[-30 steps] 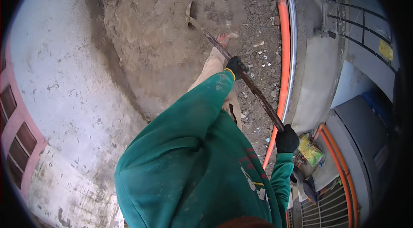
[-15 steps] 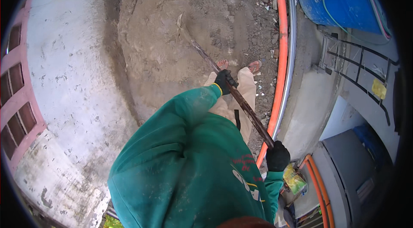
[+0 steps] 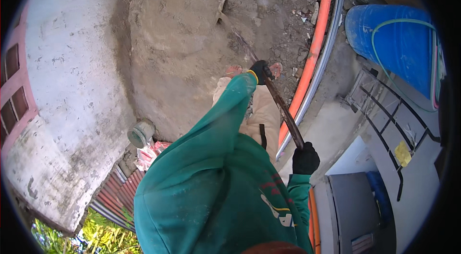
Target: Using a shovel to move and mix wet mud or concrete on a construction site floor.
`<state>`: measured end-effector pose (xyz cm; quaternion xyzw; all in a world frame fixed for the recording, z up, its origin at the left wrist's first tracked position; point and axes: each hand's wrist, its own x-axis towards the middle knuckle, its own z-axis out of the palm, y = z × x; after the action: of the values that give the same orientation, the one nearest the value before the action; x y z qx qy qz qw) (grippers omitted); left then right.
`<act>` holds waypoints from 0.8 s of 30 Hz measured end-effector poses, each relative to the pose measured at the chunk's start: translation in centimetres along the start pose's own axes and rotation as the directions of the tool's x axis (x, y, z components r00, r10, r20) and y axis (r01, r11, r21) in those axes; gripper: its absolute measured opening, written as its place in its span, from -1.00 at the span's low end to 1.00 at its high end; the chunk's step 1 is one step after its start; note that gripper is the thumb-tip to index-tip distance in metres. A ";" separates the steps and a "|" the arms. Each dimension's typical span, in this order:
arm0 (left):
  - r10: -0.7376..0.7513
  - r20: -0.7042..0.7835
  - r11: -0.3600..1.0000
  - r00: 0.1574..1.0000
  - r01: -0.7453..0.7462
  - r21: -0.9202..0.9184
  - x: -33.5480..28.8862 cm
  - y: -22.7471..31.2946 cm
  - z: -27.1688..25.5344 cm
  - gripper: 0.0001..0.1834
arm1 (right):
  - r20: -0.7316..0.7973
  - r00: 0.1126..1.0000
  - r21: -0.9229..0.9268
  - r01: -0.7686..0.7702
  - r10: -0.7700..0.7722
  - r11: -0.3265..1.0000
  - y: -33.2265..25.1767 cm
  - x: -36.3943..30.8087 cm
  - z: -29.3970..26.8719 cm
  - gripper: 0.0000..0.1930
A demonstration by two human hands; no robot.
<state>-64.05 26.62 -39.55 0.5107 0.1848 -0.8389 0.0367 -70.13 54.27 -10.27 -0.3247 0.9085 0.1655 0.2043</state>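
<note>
Both my hands, in black gloves, are wrapped round the dark wooden handle of a long shovel (image 3: 284, 106). My left hand (image 3: 261, 72) grips it partway down, in front of my legs. My right hand (image 3: 305, 158) is closed round the upper end, at my right side. The handle slants away to the far left, down to a mud-coated blade (image 3: 222, 12) at the wet grey-brown mix (image 3: 187, 28) on the ground. Part of the blade blends with the mud, so its full shape is hard to make out.
A pale wall (image 3: 77, 57) stands on the left. An orange pipe (image 3: 317, 47) and a grey pipe (image 3: 334, 28) run along the right. Beyond them are a blue drum (image 3: 391, 38) and a black metal frame (image 3: 398, 110). A bucket (image 3: 140, 133) sits beside the wall.
The view has shifted and turned. The shovel blade has moved farther away and to the right, my left arm reaching out with it. Both hands keep their hold on the handle.
</note>
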 end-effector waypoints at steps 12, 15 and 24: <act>0.227 -0.206 0.968 0.952 -0.198 0.154 4.8 2.8 -0.4 -0.67 | 0.017 0.997 0.236 0.075 -0.082 0.969 2.2 6.2 3.3 -0.82; 0.289 -0.205 0.952 0.935 -0.257 0.167 2.8 5.0 -0.4 -0.68 | -0.017 0.994 0.283 0.107 -0.106 0.953 0.4 7.3 2.0 -0.81; 0.364 -0.143 0.927 0.921 -0.343 0.151 -1.7 6.2 5.0 -0.73 | 0.027 0.974 0.373 0.198 -0.223 0.907 3.0 9.8 0.1 -0.85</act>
<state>-65.95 18.89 -37.69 0.6059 0.0401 -0.7820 0.1404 -79.02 51.41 -14.49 -0.3708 0.8755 -0.0196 0.3093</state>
